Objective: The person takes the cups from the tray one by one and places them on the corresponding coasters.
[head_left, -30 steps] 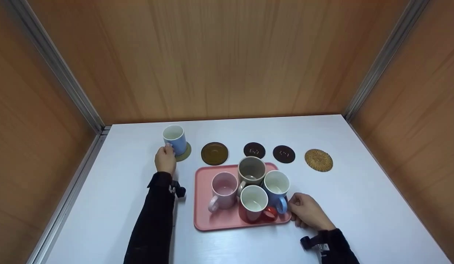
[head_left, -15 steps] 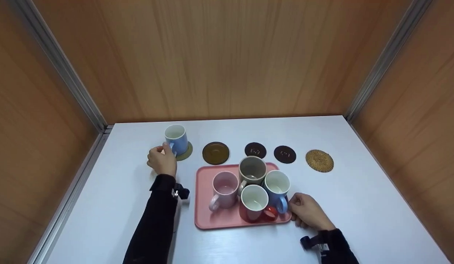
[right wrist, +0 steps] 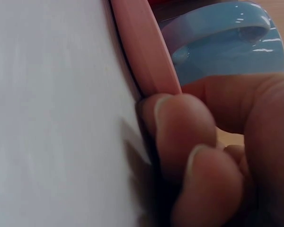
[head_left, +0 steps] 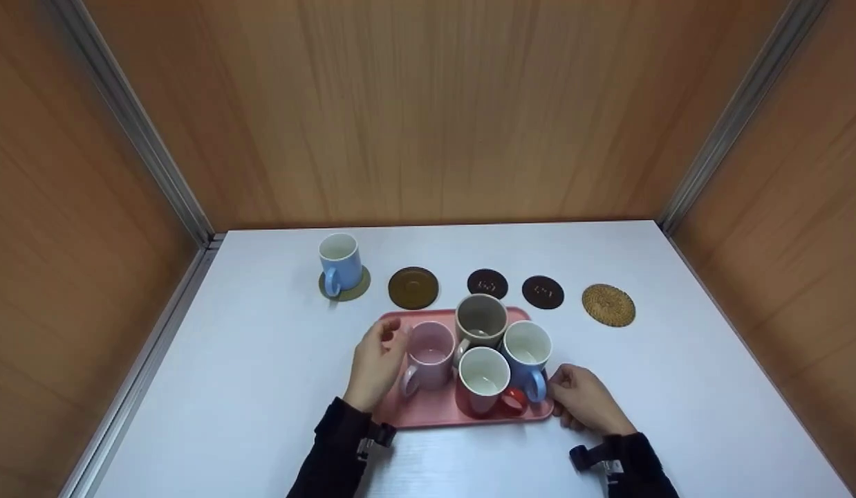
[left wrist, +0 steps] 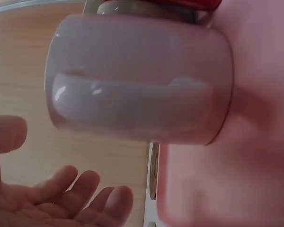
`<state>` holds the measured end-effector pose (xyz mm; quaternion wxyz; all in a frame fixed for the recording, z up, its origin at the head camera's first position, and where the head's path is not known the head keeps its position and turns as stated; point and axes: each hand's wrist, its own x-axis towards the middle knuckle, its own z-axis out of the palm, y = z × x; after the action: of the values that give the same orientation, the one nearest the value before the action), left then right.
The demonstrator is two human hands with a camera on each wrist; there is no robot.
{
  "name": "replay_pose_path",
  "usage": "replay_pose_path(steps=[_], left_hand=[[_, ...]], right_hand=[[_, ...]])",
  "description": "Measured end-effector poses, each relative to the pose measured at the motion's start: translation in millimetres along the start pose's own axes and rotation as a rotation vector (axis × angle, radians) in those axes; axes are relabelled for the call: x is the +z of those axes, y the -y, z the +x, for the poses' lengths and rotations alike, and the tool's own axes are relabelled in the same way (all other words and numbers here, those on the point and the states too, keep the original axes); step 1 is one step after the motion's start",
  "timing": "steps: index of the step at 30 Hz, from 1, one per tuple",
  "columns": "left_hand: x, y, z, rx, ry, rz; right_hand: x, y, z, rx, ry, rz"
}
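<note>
My left hand (head_left: 378,363) hovers over the left side of the pink tray (head_left: 428,415), fingers apart and holding nothing. Just to its right stands the pink mug (head_left: 431,356), whose side fills much of the left wrist view; a gap separates it from the fingertips (left wrist: 118,201). With curled fingers my right hand (head_left: 587,400) pinches the tray's near right corner, as the right wrist view shows. Beside that hand is a blue mug (head_left: 527,353) with its handle toward me. A red mug with a white inside (head_left: 483,380) and a grey-beige mug (head_left: 481,321) share the tray.
Another blue mug (head_left: 340,263) stands upright on a green coaster (head_left: 355,290) at the back left. Along the back lie a brown coaster (head_left: 413,288), two dark coasters (head_left: 543,292) and a woven coaster (head_left: 608,305). Wooden panels (head_left: 428,111) enclose the white table.
My left hand has let go of the blue mug at the back left and moved right and nearer, beside the pink mug. The right hand stays at the tray corner.
</note>
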<state>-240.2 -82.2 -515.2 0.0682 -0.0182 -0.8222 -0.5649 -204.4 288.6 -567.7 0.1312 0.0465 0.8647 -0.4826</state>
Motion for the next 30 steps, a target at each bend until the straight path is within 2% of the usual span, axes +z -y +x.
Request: replay_pose_path(steps=[2,5,11,19,22,26,30], left_hand=[[5.8,1.5,-4.7,0.002,0.048,0.011],[12.3,4.5,-8.0,0.002,0.083,0.001],[18.3,8.5,-8.6,-0.002,0.044,-0.001],[20.8,12.4,-10.6,-0.051,-0.013,-0.014],[19.7,13.2,-12.7,-0.093,-0.006,-0.053],[18.0,13.9,-15.9,-0.158,0.042,-0.126],[14.9,13.3,-18.5,-0.169,0.077,-0.099]], right_hand=[[0.4,-0.8,0.4,-0.002,0.004,-0.005],[0.5,-1.3,-0.1,-0.008,0.011,-0.006],[0.0,0.2,0.8,-0.002,0.002,-0.008],[-0.6,0.4,0.8,0.016,-0.003,-0.011],[-0.4,-0.4,2.1,0.016,0.0,-0.012],[-0.2,-1.1,2.6,0.004,0.009,-0.011],[0.2,-0.4,0.8,-0.001,-0.001,-0.009]])
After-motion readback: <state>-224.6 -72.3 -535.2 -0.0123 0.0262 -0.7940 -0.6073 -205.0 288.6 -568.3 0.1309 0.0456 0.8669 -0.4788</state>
